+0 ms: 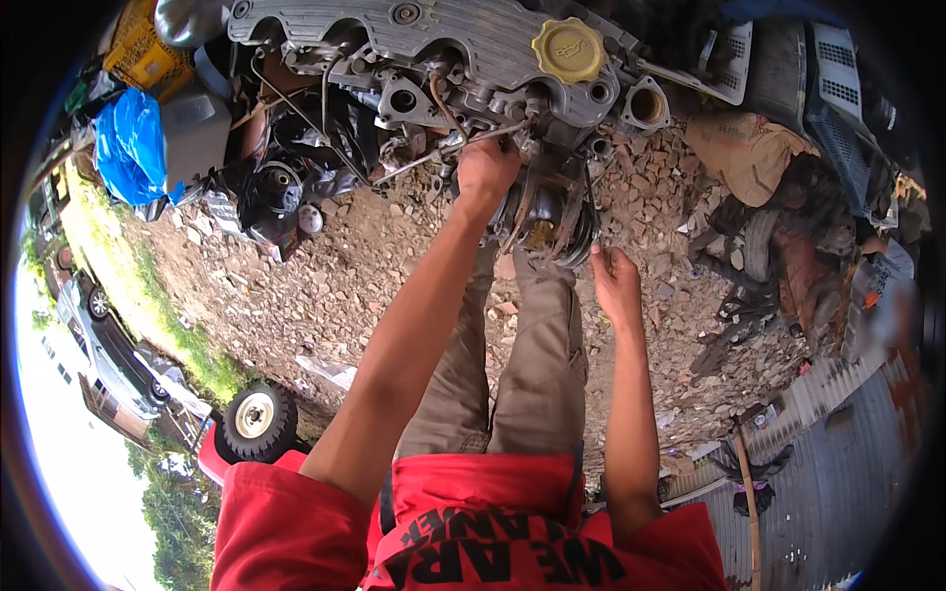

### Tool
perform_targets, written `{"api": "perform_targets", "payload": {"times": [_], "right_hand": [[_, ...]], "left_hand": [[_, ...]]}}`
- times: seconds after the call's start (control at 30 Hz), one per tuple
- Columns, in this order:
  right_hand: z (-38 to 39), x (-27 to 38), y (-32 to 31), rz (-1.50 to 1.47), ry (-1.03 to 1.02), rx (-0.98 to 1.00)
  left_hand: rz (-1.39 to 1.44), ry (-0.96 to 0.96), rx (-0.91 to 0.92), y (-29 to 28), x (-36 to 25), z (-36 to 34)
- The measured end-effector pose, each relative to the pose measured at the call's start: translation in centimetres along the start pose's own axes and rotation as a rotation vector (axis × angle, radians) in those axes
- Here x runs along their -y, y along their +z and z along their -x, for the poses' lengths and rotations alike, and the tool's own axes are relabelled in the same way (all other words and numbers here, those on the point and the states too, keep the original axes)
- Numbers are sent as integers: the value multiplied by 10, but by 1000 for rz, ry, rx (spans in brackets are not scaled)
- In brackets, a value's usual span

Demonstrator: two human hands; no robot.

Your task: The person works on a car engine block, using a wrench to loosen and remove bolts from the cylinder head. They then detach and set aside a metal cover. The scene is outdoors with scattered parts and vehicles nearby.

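Observation:
A grey car engine [473,54] with a yellow oil filler cap [569,50] stands ahead of me. My left hand [487,175] reaches up to its near side, just under a thin metal pipe [448,153]. The fingers are closed there, and what they hold is hidden. Lower down, beside dark round parts and cables [574,258] on the engine's front, is my right hand [618,283]. Its thumb points up and the other fingers curl in; whatever may be in them cannot be made out. A flanged metal outlet [646,105] sticks out at the engine's right.
Stony, littered ground [325,266] lies under the engine. On the left are a blue plastic bag [133,143], a yellow crate [148,49] and a black oily part [276,187]. Right hold a brown sack [749,153], dark greasy scrap [759,246] and corrugated metal sheets [828,473].

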State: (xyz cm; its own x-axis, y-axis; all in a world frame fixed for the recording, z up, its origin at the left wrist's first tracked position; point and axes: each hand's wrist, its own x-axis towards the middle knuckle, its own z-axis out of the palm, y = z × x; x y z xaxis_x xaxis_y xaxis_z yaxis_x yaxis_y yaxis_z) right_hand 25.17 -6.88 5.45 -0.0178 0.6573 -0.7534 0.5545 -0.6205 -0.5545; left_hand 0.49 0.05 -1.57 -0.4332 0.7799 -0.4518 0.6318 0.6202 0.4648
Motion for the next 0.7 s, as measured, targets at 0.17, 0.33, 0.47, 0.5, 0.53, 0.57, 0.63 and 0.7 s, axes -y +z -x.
{"api": "perform_targets", "payload": {"times": [0.17, 0.33, 0.47, 0.5, 0.53, 0.57, 0.63, 0.7], "right_hand": [[-7, -3, -3, -42, 29, 59], [-11, -7, -8, -95, -17, 89], [-11, -14, -12, -23, -33, 86], [-12, -17, -12, 6, -39, 84], [-12, -17, -14, 29, -28, 100], [-12, -16, -16, 53, -17, 116], [-13, -18, -17, 69, -9, 129], [-14, -22, -15, 54, -16, 123]], "left_hand": [[229, 132, -268, -5, -11, 14], [246, 117, -508, 6, -8, 19], [267, 68, -554, 12, -13, 24], [297, 63, -480, 12, -15, 25], [271, 88, -516, 16, -11, 24], [245, 113, -552, 19, -8, 21], [209, 147, -578, 25, -3, 22], [190, 164, -562, 29, 0, 23]]}}
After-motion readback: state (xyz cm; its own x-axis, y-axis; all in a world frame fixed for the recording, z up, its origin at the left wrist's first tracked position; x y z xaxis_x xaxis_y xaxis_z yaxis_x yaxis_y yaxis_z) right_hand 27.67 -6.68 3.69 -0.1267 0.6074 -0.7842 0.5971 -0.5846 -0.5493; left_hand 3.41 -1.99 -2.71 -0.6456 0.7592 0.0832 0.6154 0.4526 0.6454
